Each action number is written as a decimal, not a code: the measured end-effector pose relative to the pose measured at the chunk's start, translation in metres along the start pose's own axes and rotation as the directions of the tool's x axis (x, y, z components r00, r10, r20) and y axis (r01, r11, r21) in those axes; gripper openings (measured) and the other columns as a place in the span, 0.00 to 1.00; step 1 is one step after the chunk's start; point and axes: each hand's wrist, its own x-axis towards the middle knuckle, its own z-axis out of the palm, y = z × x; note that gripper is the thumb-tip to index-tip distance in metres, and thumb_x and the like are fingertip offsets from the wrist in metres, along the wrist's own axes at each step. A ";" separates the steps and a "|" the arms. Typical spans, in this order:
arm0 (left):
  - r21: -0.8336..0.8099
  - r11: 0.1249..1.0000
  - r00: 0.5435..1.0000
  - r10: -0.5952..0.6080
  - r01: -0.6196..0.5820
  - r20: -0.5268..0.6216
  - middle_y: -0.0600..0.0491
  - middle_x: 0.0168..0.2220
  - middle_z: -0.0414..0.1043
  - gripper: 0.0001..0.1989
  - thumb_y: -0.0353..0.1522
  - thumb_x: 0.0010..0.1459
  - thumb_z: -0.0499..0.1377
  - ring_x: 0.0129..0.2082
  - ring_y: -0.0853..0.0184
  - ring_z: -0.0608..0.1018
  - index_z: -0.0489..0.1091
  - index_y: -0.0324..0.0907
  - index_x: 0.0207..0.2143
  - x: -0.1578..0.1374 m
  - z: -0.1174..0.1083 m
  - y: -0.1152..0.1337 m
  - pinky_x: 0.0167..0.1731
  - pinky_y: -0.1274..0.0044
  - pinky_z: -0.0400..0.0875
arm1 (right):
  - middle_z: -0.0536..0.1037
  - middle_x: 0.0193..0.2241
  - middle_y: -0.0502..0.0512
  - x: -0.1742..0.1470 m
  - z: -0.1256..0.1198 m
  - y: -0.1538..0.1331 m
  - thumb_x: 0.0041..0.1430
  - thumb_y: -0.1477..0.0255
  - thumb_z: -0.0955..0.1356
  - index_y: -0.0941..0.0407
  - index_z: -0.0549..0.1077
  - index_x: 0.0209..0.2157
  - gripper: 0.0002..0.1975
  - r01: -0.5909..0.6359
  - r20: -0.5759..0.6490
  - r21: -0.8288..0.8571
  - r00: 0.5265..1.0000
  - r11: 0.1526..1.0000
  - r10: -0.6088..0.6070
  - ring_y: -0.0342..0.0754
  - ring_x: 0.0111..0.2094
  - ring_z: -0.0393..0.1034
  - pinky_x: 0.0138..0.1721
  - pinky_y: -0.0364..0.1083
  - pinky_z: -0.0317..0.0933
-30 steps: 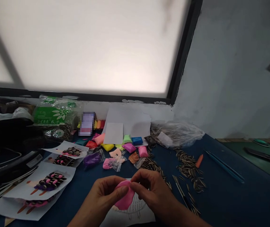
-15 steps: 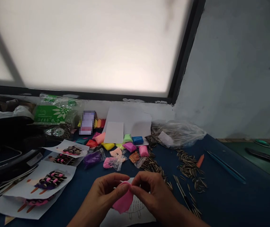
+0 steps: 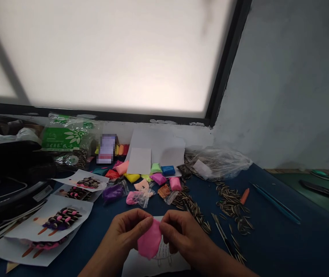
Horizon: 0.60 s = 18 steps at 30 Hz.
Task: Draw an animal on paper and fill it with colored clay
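Note:
A flattened piece of pink modelling clay (image 3: 149, 243) hangs between my hands, its lower edge hanging free. My left hand (image 3: 127, 231) pinches its upper left edge between thumb and fingers. At its upper right edge my right hand (image 3: 181, 232) is closed, thumb and fingertips pressed together on the clay. Below them lies a white sheet with a pencil drawing (image 3: 166, 254), partly covered by the clay and my hands; a striped body and small legs show. Beyond my hands lie an opened pink clay packet (image 3: 134, 197) and a brown clay packet (image 3: 163, 191).
Loose sunflower seeds (image 3: 230, 204) lie to the right, near a craft knife (image 3: 222, 234), an orange clay stick (image 3: 244, 196) and blue tweezers (image 3: 276, 204). Finished seed-and-clay pictures (image 3: 57, 219) overlap on the left. Several coloured clay packets (image 3: 158, 179) and a seed bag (image 3: 63, 138) stand behind.
My fingertips have drawn slightly apart along the clay's top edge. More of the pink sheet now faces me, and my right fingers sit a little lower on its side.

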 end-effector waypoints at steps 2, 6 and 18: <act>-0.003 1.000 1.000 0.005 -0.005 -0.003 0.54 0.26 0.73 0.29 0.57 0.47 0.71 0.25 0.67 0.72 0.78 0.39 0.32 0.001 -0.001 0.000 0.27 0.78 0.66 | 0.69 0.25 0.48 0.000 0.000 0.000 0.64 0.56 0.67 0.57 0.69 0.29 0.18 -0.012 0.001 0.012 1.000 1.000 0.012 0.42 0.24 0.64 0.26 0.42 0.58; 0.002 1.000 1.000 0.006 -0.006 -0.006 0.53 0.26 0.75 0.28 0.56 0.48 0.71 0.26 0.67 0.72 0.78 0.39 0.33 0.000 -0.002 0.000 0.27 0.78 0.65 | 0.68 0.24 0.47 0.001 0.002 0.003 0.57 0.57 0.73 0.57 0.70 0.29 0.18 -0.049 0.044 0.064 0.998 0.997 0.046 0.41 0.24 0.61 0.25 0.41 0.57; -0.050 0.999 0.999 0.013 -0.016 -0.044 0.53 0.24 0.74 0.29 0.56 0.45 0.72 0.22 0.67 0.73 0.77 0.38 0.31 0.000 0.002 0.003 0.24 0.78 0.64 | 0.71 0.22 0.47 0.004 0.004 0.003 0.54 0.45 0.71 0.58 0.71 0.27 0.27 -0.091 0.124 0.156 0.990 0.984 0.072 0.38 0.19 0.61 0.22 0.39 0.56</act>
